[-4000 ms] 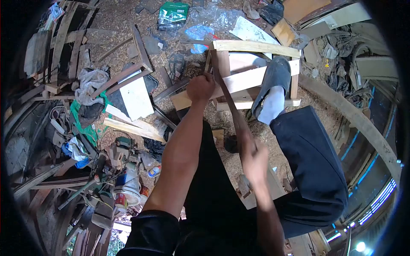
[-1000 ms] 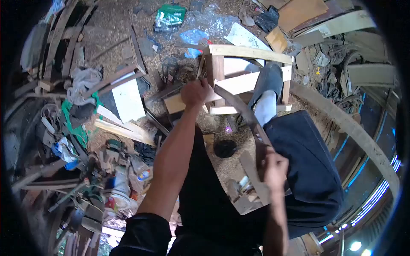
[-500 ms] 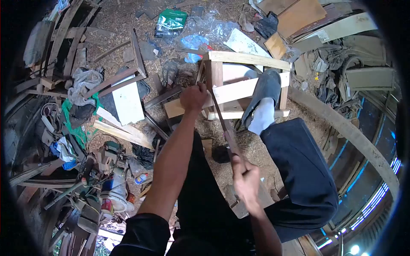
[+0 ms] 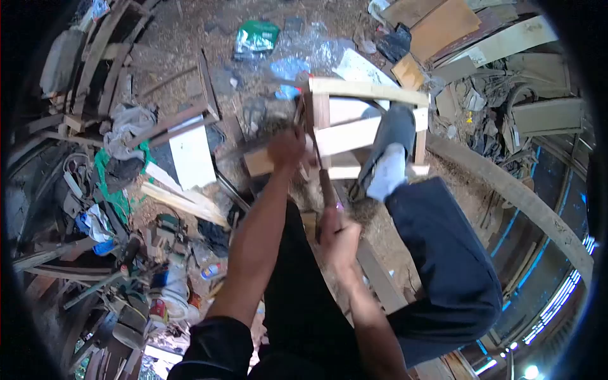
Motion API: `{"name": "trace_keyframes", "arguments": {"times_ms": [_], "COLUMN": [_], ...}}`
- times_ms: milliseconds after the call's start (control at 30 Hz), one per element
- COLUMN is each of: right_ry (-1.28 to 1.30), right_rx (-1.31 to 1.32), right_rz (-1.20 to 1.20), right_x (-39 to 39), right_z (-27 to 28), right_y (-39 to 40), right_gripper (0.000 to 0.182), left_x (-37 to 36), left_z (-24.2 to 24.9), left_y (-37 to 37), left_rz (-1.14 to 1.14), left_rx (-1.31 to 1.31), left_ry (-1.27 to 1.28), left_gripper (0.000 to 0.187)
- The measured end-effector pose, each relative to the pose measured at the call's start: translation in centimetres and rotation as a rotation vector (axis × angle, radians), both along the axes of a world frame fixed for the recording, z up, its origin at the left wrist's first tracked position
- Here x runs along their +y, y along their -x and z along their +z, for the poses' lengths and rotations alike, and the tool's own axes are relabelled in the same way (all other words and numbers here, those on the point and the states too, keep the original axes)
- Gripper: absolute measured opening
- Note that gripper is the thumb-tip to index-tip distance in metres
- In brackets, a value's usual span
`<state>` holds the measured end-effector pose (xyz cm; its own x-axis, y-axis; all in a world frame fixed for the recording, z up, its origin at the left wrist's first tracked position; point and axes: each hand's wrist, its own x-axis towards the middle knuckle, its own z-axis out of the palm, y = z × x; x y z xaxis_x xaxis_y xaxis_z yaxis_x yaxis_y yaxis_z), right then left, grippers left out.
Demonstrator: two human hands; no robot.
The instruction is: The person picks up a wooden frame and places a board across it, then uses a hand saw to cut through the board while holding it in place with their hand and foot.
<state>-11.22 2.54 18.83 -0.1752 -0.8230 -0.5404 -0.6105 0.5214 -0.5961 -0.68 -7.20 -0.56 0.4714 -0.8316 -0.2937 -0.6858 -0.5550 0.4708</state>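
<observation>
My right hand [image 4: 340, 246] is wrapped round the handle of a handsaw. Its narrow dark blade [image 4: 325, 187] runs forward to a pale wooden board [image 4: 348, 137], beside my left hand. The board lies across a small wooden frame [image 4: 370, 90]. My left hand [image 4: 287, 149] is closed on the board left of the blade; its fingers are slightly blurred. The board's tan end [image 4: 258, 163] sticks out past that hand. A foot in a dark shoe [image 4: 394, 130] presses on the board's right part.
Wood shavings cover the floor. A white panel [image 4: 191, 152] and loose strips lie left, near a green planer-like tool [image 4: 170, 223]. A green packet [image 4: 256, 38] lies ahead. A long curved plank [image 4: 506, 180] runs along the right, with stacked boards [image 4: 446, 28] at far right.
My right hand and the saw have moved forward and to the left. My left hand stays at about the same place on the board, and the foot has hardly shifted.
</observation>
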Motion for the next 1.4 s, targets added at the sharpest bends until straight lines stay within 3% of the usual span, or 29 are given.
{"name": "trace_keyframes", "arguments": {"times_ms": [33, 100, 267, 367, 433, 500, 533, 567, 667, 733, 800, 833, 867, 933, 967, 1033, 1100, 1167, 1233, 1300, 1333, 1367, 1400], "right_ry": [-0.041, -0.156, 0.018, -0.117, -0.185, -0.177, -0.195, -0.193, -0.284, -0.202, -0.029, -0.149, -0.031, 0.381, -0.085, -0.142, -0.070, -0.314, -0.270, -0.166, -0.104, -0.114, -0.220], "right_rx": [0.062, 0.081, 0.082, 0.021, 0.077, 0.159, 0.070, 0.163, 0.087, 0.116, 0.116, 0.130, 0.118, -0.053, -0.016, -0.055, 0.029, 0.065, 0.085, 0.106, 0.105, 0.234, 0.231], "right_rz": [-0.095, 0.016, 0.084, -0.002, 0.036, 0.111, 0.060, 0.036, -0.147, -0.046, 0.083, 0.044, 0.137, 0.088, 0.008, 0.016, -0.036, -0.125, -0.106, -0.022, 0.006, 0.165, 0.084], "right_x": [-1.6, -4.6, -8.5, -9.4, -9.2, -6.5, -5.4, -2.8, 0.7, 0.0, -1.7, -3.8, -5.8, -7.2, -7.9, -7.7, -3.8, -0.8, -0.1, -1.4, -2.6, -3.9, -7.1], "right_z": [1.5, 1.3, -5.8, -5.4, -5.8, -1.8, 3.3, 6.9, 10.3, 8.9, 3.6, 1.6, 0.5, -1.9, -2.1, -1.3, 4.1, 9.0, 9.4, 7.0, 3.2, -2.5, -3.8], "right_y": [0.1, 1.8, -1.4, -1.5, -1.0, 0.5, 0.4, 1.2, 2.6, 2.6, 2.2, 0.1, -1.0, -0.9, 0.6, 0.4, 0.3, 2.1, 2.2, 1.9, 1.2, 1.4, -1.0], "right_gripper": [0.037, 0.037, 0.039, 0.047, 0.048, 0.050, 0.052, 0.050, 0.047, 0.047, 0.047, 0.046, 0.032, 0.036, 0.037, 0.037, 0.039, 0.040, 0.040, 0.042, 0.044, 0.048, 0.050], "left_x": [0.3, -0.8, -0.3, 0.7, 0.0, -1.1, -0.8, -1.1, 0.9, -0.3, 0.1, 0.5, -0.4, -0.6, 0.6, 0.0, -0.9, -1.2, -0.4, 0.1, 0.5, 1.1, 1.8], "left_z": [0.0, -0.1, 0.7, -2.8, -0.8, -0.6, -0.5, -0.6, -0.4, 0.2, 0.6, 0.7, 0.5, -0.3, -0.4, -1.5, -1.3, 0.7, 0.6, -0.2, -0.3, -0.3, -0.4], "left_y": [0.1, -0.5, -0.5, -0.3, -0.5, -0.3, -0.3, -0.4, 0.2, 0.2, 0.7, 0.2, -0.4, -0.4, 0.2, -0.1, 0.2, -0.6, 0.1, 0.2, 0.2, 0.5, 0.6], "left_rz": [-0.031, -0.063, -0.043, -0.124, -0.065, -0.053, -0.045, -0.044, -0.037, 0.010, 0.006, 0.012, 0.016, -0.047, -0.063, -0.058, -0.029, -0.058, -0.026, 0.023, -0.008, -0.008, -0.018], "left_rx": [-0.017, -0.054, -0.008, -0.010, 0.058, 0.051, 0.025, 0.018, -0.028, -0.043, -0.017, -0.007, -0.017, 0.009, 0.025, -0.081, -0.032, 0.017, -0.040, -0.038, 0.003, -0.005, -0.002], "left_ry": [0.002, 0.046, -0.006, 0.086, 0.026, 0.043, 0.044, 0.057, -0.026, -0.011, 0.000, 0.011, 0.025, 0.021, 0.001, 0.078, 0.105, 0.025, 0.072, 0.080, 0.068, 0.068, 0.080], "left_gripper": [0.049, 0.050, 0.050, 0.048, 0.047, 0.047, 0.047, 0.047, 0.048, 0.049, 0.048, 0.048, 0.048, 0.047, 0.047, 0.048, 0.049, 0.048, 0.049, 0.050, 0.050, 0.050, 0.050]}}
